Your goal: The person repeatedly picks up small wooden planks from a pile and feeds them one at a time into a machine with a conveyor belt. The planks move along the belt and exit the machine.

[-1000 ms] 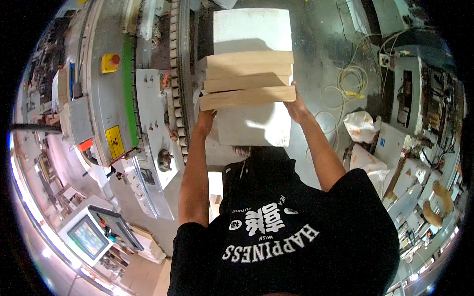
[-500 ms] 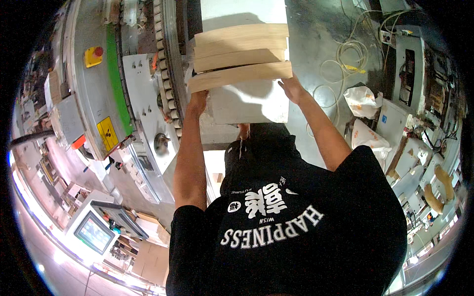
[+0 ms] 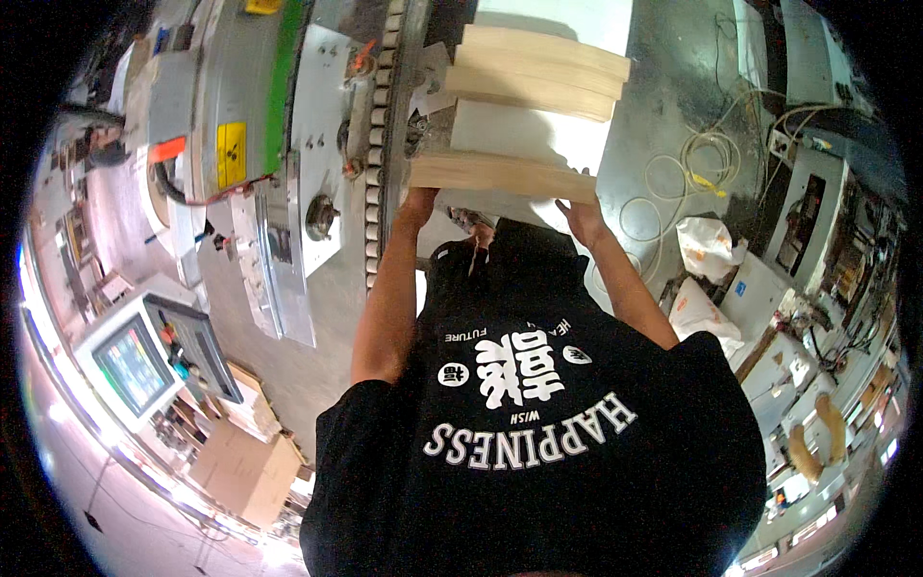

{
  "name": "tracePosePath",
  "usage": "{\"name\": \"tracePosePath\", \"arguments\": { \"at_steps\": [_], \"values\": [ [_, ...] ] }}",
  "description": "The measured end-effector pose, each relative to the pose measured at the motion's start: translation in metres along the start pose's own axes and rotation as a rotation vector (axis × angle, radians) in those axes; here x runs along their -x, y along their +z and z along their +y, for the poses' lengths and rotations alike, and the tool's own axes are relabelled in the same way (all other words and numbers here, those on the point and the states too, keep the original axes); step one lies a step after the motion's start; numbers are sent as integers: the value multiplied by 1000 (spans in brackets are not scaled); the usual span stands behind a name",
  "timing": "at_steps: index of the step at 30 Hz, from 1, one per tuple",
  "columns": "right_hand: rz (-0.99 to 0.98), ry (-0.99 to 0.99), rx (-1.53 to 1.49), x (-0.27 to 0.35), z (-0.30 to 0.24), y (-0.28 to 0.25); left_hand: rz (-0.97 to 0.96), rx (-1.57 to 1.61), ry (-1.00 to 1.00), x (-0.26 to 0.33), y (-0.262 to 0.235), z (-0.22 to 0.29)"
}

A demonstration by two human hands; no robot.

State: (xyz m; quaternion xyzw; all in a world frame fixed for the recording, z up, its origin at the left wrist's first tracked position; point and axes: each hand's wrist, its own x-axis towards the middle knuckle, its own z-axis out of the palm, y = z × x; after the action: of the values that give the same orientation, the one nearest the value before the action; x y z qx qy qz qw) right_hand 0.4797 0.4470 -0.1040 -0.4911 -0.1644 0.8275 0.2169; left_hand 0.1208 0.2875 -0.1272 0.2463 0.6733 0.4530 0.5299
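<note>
Beside the grey machine's roller track (image 3: 383, 144), two hands grip one pale wooden plank (image 3: 502, 175) by its ends: left hand (image 3: 419, 200) curled under the left end, right hand (image 3: 580, 217) clasping the right end. Two more pale planks (image 3: 538, 69) lie stacked beyond it on one white panel (image 3: 524, 139).
</note>
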Motion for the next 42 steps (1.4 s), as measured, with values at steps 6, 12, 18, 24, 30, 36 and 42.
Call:
{"name": "tracePosePath", "arguments": {
  "at_steps": [6, 12, 18, 24, 30, 36, 42],
  "values": [
    [-36, 25, -17, 22, 16, 4, 223, 416, -169, 39, 15, -10],
    [32, -125, 71, 6, 37, -7, 233, -317, -163, 141, 26, 72],
    [554, -67, 83, 8, 67, -23, 304, -901, 913, 155, 66, 189],
    [265, 30, 704, 71, 75, -6, 305, -1029, 1019, 62, 89, 117],
    [-217, -334, 1600, 95, 69, 39, 411, -937, 1096, 107, 44, 145],
    [-515, -458, 1794, 119, 98, 211, 608, -561, 450, 217, -100, 59],
    [-852, -284, 1565, 72, 164, 317, 1161, -865, 136, 273, -233, -32]
  ]
}}
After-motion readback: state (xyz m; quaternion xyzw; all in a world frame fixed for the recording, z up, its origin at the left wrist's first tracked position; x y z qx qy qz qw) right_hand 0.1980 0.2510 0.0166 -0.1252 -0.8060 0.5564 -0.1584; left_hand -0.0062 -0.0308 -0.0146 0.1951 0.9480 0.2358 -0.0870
